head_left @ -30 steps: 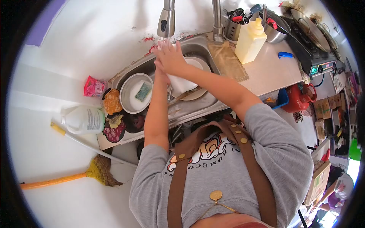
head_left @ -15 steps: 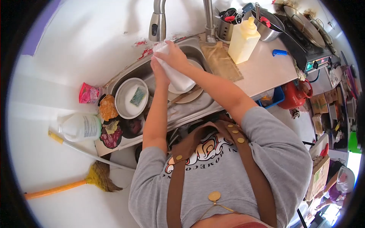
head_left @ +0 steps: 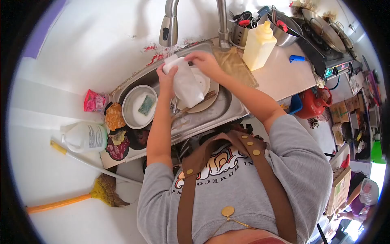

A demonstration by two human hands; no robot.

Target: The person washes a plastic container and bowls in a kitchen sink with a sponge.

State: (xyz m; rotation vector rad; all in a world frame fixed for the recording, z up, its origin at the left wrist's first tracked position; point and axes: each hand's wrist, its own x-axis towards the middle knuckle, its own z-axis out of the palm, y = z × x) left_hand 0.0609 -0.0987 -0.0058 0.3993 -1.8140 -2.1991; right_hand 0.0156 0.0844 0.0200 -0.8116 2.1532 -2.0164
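Note:
My left hand grips a white translucent container near its neck, over the sink. The container is tilted, its mouth under the faucet, and water runs down onto it. At the rim, my right hand has its fingers pinched together against the container's edge. Beneath the container lie stacked plates and utensils in the basin. To the left, a metal bowl holds a green sponge in whitish liquid.
A yellowish bottle and a blue object stand on the right counter, near a stove. A clear jug and a broom are at the left. Another person is at the far lower right.
The container has turned more upright, its mouth now showing under the water. My right hand has moved right and down from the faucet to the rim, and my left hand has shifted slightly lower.

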